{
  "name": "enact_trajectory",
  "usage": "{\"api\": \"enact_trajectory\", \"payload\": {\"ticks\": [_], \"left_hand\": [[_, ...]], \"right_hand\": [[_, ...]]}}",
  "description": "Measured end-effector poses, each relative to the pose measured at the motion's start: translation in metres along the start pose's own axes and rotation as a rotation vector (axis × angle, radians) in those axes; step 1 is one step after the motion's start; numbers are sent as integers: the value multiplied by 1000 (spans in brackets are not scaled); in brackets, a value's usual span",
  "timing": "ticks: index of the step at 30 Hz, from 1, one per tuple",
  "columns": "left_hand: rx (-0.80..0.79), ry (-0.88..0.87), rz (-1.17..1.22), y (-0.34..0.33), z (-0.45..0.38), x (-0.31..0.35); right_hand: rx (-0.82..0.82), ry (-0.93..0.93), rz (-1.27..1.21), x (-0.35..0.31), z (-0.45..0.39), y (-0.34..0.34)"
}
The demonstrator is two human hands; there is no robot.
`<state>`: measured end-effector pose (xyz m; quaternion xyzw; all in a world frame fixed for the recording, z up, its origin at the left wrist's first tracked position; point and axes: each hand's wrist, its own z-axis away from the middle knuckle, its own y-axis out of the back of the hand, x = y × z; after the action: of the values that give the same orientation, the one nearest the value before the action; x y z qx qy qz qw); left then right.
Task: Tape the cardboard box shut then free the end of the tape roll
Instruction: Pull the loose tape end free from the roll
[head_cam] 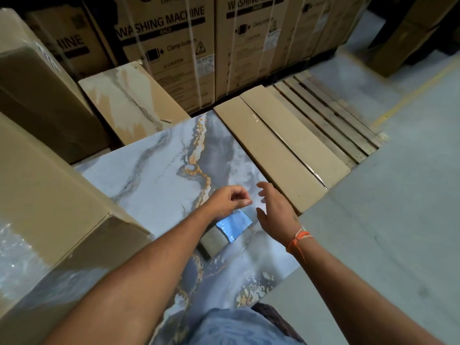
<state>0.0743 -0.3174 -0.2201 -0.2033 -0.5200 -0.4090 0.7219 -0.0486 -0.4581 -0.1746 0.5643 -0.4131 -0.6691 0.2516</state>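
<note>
Warehouse floor and stacked cartons printed "WASHING MACHINE" (pixel 161 21) fill the far background, with a wooden pallet (pixel 331 113) at the far right. A marbled blue-grey slab (pixel 154 175) serves as the work surface in the middle. On it, near the centre, a tape roll (pixel 216 239) is seen lying partly under the left forearm, a shiny blue reflection across its top. A long flat cardboard box (pixel 273 150) lies just right of the slab, a glossy strip of tape apparently already run along its seam.

The left hand (pixel 229 201) is held just above the roll with thumb and fingertips pinched together; whether a clear tape end is caught between them cannot be told. The right hand (pixel 273 210) is held beside it, fingers spread and apart, grasping nothing; an orange thread (pixel 297 241) is worn at its wrist.

The box is judged taped, and the freeing of the tape end is in hand. Next, the roll would need steadying while the loose end is picked and peeled up.
</note>
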Motion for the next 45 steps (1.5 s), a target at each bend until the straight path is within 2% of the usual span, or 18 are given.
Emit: {"api": "enact_trajectory", "payload": {"ticks": [2, 6, 10, 17, 19, 22, 25, 32, 38, 45], "left_hand": [[11, -7, 4, 0, -1, -3], [8, 25, 15, 0, -1, -3], [-15, 37, -11, 2, -4, -2], [-41, 58, -101, 6, -5, 0], [-43, 71, -108, 6, -6, 1], [-38, 70, -126, 6, -7, 1], [-36, 75, -138, 6, -6, 2], [6, 117, -166, 5, -2, 5], [27, 136, -212, 5, 0, 12], [35, 142, -258, 5, 1, 16]], "right_hand": [[96, -49, -66, 4, 9, -6], [240, -416, -362, 2, 26, -21], [309, -504, -526, -5, 35, -37], [387, -512, -547, -11, 35, -40], [363, -518, -526, -8, 36, -41], [306, -532, -635, -7, 35, -43], [341, -531, -676, -11, 34, -43], [425, -541, -608, -17, 35, -43], [409, -476, -539, -18, 38, -45], [364, -509, -468, -17, 36, -44]]}}
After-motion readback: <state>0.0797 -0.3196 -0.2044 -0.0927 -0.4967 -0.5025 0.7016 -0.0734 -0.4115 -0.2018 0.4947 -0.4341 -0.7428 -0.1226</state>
